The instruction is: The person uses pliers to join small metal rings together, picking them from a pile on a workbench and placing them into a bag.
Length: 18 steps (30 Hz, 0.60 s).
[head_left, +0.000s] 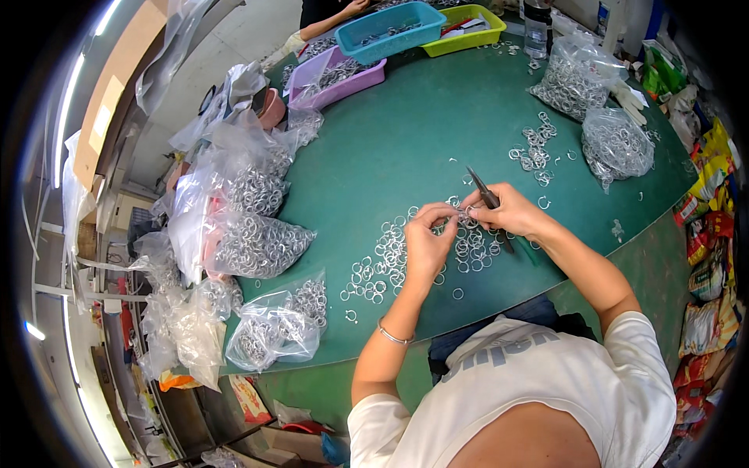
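My left hand (430, 239) is closed, its thumb and fingertips pinching a small silvery metal ring (461, 212). Right beside it, my right hand (511, 210) holds a dark, pointed hand tool (485, 193), its exact kind unclear. The tool's tip points away from me, and its other end shows below the hand. The fingertips of both hands nearly meet at the ring. Under and around them lie many loose metal rings (390, 248) on the green tabletop (406, 132); some are hidden by my hands.
Clear bags of rings (261, 246) crowd the table's left side. More ring bags (618, 144) stand at the far right, near a loose ring cluster (537, 148). A purple tray (367, 81), blue tray (390, 48) and yellow-green tray (491, 33) sit at the far edge, beside another person's arm (324, 25).
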Each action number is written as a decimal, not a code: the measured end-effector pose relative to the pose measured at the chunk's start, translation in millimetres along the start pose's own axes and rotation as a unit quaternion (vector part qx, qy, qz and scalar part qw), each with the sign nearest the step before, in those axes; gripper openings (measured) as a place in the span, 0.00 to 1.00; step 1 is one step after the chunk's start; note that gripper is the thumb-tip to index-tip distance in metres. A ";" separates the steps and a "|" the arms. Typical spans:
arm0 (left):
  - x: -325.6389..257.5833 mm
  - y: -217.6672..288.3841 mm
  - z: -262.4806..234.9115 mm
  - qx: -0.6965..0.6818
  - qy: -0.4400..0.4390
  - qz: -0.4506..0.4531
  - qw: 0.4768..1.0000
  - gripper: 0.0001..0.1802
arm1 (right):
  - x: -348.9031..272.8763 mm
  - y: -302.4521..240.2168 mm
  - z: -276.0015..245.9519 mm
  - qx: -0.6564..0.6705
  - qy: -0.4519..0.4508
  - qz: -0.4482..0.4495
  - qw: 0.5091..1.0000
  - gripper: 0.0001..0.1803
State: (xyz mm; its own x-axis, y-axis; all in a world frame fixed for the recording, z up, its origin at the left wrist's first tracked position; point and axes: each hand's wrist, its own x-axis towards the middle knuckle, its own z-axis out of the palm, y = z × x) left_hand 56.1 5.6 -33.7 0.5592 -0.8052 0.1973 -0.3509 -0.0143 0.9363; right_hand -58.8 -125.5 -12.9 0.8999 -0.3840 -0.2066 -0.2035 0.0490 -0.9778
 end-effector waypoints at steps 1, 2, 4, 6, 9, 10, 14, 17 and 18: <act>-0.6 1.8 1.0 0.013 -0.005 0.000 1.000 0.09 | 0.8 3.2 0.4 -0.005 0.009 -0.016 1.000 0.10; -0.9 3.7 2.3 0.026 -0.009 0.000 1.000 0.09 | 1.7 4.5 1.8 0.006 0.020 -0.020 1.000 0.10; -1.0 8.4 8.2 -0.019 0.013 -0.003 1.000 0.09 | 3.6 4.5 6.0 0.027 0.039 -0.028 0.998 0.09; -1.6 9.3 8.9 -0.026 0.019 -0.017 0.999 0.09 | 3.8 -2.9 5.1 0.057 0.025 0.028 0.998 0.08; -1.5 8.3 5.3 0.040 0.001 -0.031 0.999 0.08 | 7.3 4.0 5.7 0.031 0.061 -0.003 0.998 0.07; -1.9 5.4 2.4 0.074 -0.005 -0.022 0.997 0.08 | 8.8 6.1 6.7 0.009 0.082 -0.032 0.996 0.07; -1.8 -6.5 2.8 -0.098 0.023 -0.086 0.991 0.06 | 9.4 5.3 7.8 -0.016 0.089 -0.048 0.995 0.07; -0.3 -3.4 -1.7 -0.166 0.025 -0.137 0.976 0.07 | 12.3 5.4 3.8 0.010 0.079 -0.037 0.996 0.07; 0.0 -3.6 -2.2 -0.189 0.026 -0.146 0.971 0.07 | 12.5 4.3 1.1 0.015 0.064 -0.021 0.998 0.07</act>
State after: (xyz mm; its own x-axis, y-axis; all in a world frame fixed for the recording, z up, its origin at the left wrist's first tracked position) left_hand 59.0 7.0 -36.4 0.6341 -0.7683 -0.0872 0.1229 -0.0111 0.9924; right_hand -48.0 -129.1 -19.6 0.8502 -0.5009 -0.1619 -0.1542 0.0572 -0.9864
